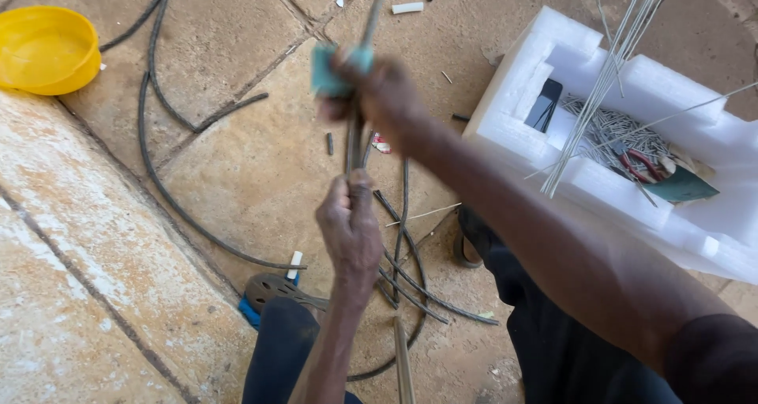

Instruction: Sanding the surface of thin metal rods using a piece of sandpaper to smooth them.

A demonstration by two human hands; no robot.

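Gripping a bundle of dark cables [354, 147] with both hands, I am holding it upright over the stone floor [237, 159]. My left hand [351, 226] is closing tight around the bundle low down, fingers curled fully around it, while my right hand [379, 96] is clasping the same bundle higher up, together with one teal pad [325, 71] that is pressing against the strands; that hand is blurred, so I cannot tell how many strands I am gripping. Below my left fist the cables are fanning out into several loose ends across the floor, too tangled to count. One long black cable [150, 135] is looping away to the left. One yellow bowl [46, 48] is sitting at the far left corner, well apart from my hands. One white foam box [632, 135] is lying to my right, holding a heap of thin grey wires [608, 139], one dark phone [543, 105] standing in a slot and one pair of red-handled pliers [641, 165]. A sheaf of long thin rods [612, 64] is slanting out of the box. Three short white tube offcuts [407, 7] are lying at the top, and one more [295, 264] is lying near my left knee.
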